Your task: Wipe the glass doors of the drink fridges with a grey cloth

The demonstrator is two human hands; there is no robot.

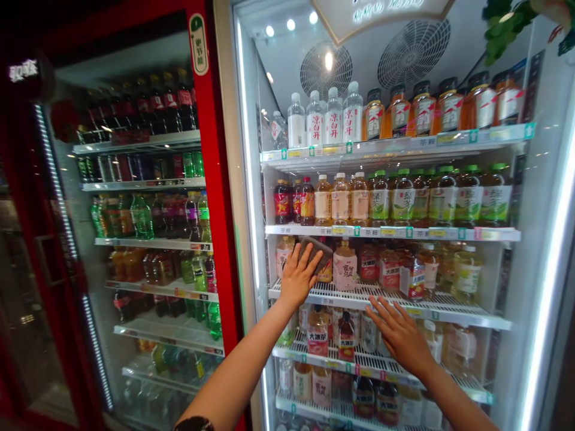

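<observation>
My left hand lies flat with fingers spread over a dark grey folded cloth, pressing it to the front of a lit drinks fridge, at the height of the third shelf. Part of the cloth is hidden under the fingers. My right hand is lower and to the right, fingers stretched out and holding nothing. Its fingertips are at or close to the glass door; whether they touch cannot be told. Behind the hands stand a pale-labelled bottle and several iced tea bottles.
Shelves above hold clear water bottles, amber bottles and green-capped tea bottles. A red-framed fridge with soft drinks stands on the left. Green leaves hang at the top right. A bright light strip runs down the right side.
</observation>
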